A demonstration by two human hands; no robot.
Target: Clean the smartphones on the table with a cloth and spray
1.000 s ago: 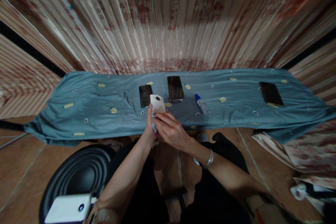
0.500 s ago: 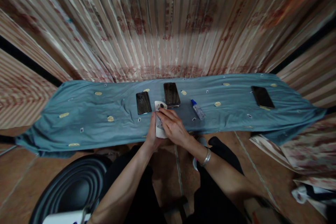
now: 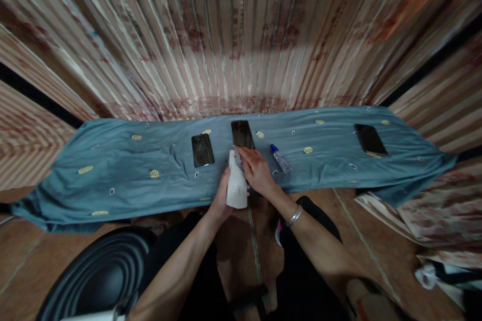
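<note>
Left hand: I see the left hand (image 3: 223, 199) wrapped around the near end of a white phone (image 3: 237, 186), fingers closed on its left edge, holding it up over the near edge of the table.
Right hand: the right hand (image 3: 257, 171) lies on the phone's right side, fingertips (image 3: 241, 153) at its far end near the camera ring; fingers curled against it, thumb hidden, so I cannot tell whether it grips or only presses.
Phone position: back side up, long axis running near to far, far end over the blue cloth (image 3: 113, 170).
Change: a second ago the phone stood higher and further left, close by the dark phone (image 3: 202, 150); now it sits lower and to the right, just near of the second dark phone (image 3: 242, 134). The right fingers have slid from its near half to its far end.
Reading: I judge this as a rubbing stroke along the phone's back, nearly run out.
Surroundings: a small bottle (image 3: 280, 158) lies right of the hands; a third dark phone (image 3: 370, 139) far right.
</note>
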